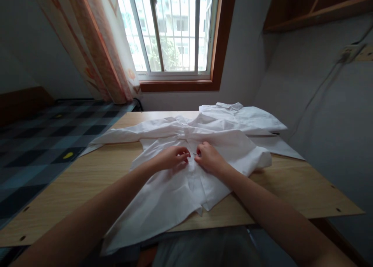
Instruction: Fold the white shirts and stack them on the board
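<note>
A white long-sleeved shirt (163, 189) lies spread on the wooden board, its collar toward the window and its hem hanging over the near edge at the left. Over the middle of its front, my left hand (177, 157) has its fingers curled at the button strip, and what they hold, if anything, is too small to tell. Just to the right, my right hand (208, 157) pinches the edge of the shirt's front. A small gap separates the two hands.
Another white shirt (247, 117), folded, rests at the board's back right. The wooden board (96, 174) has bare wood at both sides. A checked bed (37, 143) adjoins it on the left; a curtain (99, 45) hangs beside the window.
</note>
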`<state>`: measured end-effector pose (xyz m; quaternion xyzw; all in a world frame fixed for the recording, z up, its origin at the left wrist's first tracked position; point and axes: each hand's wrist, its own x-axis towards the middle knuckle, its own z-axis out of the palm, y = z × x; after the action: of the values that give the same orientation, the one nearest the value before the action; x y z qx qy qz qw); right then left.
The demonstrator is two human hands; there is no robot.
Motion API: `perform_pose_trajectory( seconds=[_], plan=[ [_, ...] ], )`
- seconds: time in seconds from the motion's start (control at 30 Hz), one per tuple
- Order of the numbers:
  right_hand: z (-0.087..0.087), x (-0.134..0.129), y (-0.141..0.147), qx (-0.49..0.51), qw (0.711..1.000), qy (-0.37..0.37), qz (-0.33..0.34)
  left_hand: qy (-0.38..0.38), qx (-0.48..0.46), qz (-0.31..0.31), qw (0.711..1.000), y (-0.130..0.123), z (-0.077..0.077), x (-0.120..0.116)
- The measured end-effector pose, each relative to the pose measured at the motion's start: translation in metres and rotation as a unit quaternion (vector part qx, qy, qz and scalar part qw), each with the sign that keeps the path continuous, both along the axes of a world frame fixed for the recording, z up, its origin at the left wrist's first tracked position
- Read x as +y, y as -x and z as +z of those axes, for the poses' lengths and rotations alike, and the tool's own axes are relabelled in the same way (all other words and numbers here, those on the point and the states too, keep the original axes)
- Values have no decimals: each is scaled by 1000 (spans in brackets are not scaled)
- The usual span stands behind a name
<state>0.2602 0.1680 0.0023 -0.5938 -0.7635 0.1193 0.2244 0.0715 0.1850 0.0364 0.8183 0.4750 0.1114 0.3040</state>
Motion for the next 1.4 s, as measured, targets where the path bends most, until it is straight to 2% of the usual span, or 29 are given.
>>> perform_pose_trajectory(
  seconds=[0.1, 0.17, 0.33, 0.43, 0.53, 0.6, 0.7, 0.83, 0.9, 1.1, 1.3, 1.4],
  plan=[
    [1, 6, -7, 52, 998, 21, 5, -71, 57, 106, 990, -21, -6, 12],
    [2, 10, -13, 92, 994, 51, 5, -133, 93, 133, 978, -31, -14, 13],
    [-3, 17, -26, 209, 961, 181, -3, -196, 140, 155, 958, -41, -32, 2],
    [-8, 20, -31, 270, 932, 241, 19, -198, 142, 154, 958, -41, -33, -1],
    [-9, 22, -34, 332, 905, 265, 19, -187, 140, 155, 960, -40, -30, 0],
    [-7, 23, -32, 364, 895, 256, 16, -182, 143, 155, 960, -39, -28, 1],
    [-5, 25, -27, 397, 896, 200, 4, -181, 147, 154, 960, -39, -27, 3],
    [-11, 27, -15, 401, 912, 85, -6, -185, 140, 152, 961, -39, -28, 5],
    [-17, 28, -10, 379, 924, 57, -3, -186, 132, 148, 962, -37, -28, 6],
    [-28, 29, -7, 356, 932, 65, 17, -182, 61, 129, 973, -27, -29, 12],
    [-28, 27, -6, 339, 939, 45, 24, -92, -52, 124, 987, -17, -27, 16],
    [-27, 25, -5, 334, 942, 21, 23, -78, -91, 129, 984, -16, -27, 15]
  ],
)
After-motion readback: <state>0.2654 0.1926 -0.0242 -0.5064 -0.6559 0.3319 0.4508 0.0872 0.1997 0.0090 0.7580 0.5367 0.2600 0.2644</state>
